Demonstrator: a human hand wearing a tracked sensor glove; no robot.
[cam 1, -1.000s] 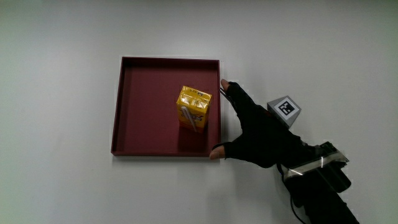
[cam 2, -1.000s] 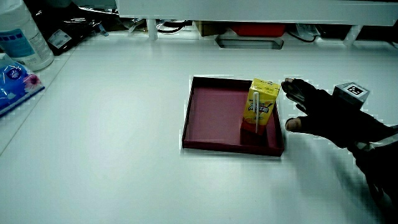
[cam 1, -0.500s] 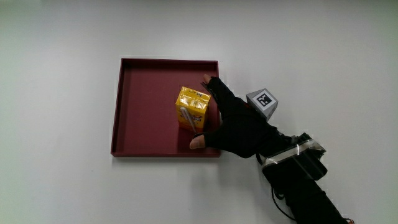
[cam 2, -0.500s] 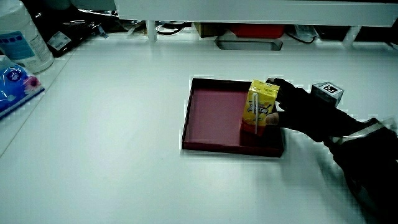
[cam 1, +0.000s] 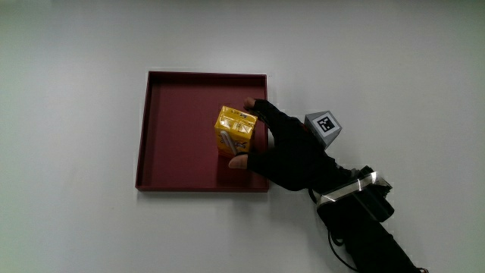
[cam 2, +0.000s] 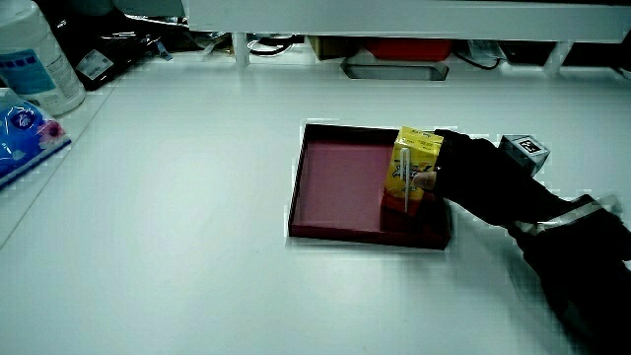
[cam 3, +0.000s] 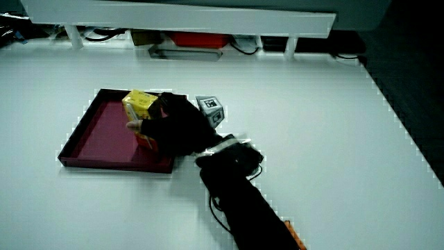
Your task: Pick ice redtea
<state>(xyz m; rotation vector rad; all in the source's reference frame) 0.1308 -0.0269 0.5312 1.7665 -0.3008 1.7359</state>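
A yellow ice red tea carton (cam 1: 233, 127) stands upright in the dark red tray (cam 1: 174, 136), close to the tray wall nearest the hand. The gloved hand (cam 1: 261, 140) reaches over that wall and wraps the carton, thumb on its nearer face and fingers on the face farther from the person. The patterned cube (cam 1: 322, 125) rides on the hand's back. Both side views show the carton (cam 2: 414, 163) (cam 3: 137, 103) still resting on the tray floor (cam 2: 340, 177) (cam 3: 104, 132) with the hand (cam 2: 444, 163) (cam 3: 156, 118) closed around it.
A large clear bottle (cam 2: 39, 59) and a blue packet (cam 2: 20, 133) sit at the table's edge, well away from the tray. A low white partition (cam 2: 394, 15) (cam 3: 180, 21) runs along the table, with cables and boxes under it.
The hand moved from beside the tray in over its wall to the carton, and its thumb and fingers closed on the carton. The carton has not moved.
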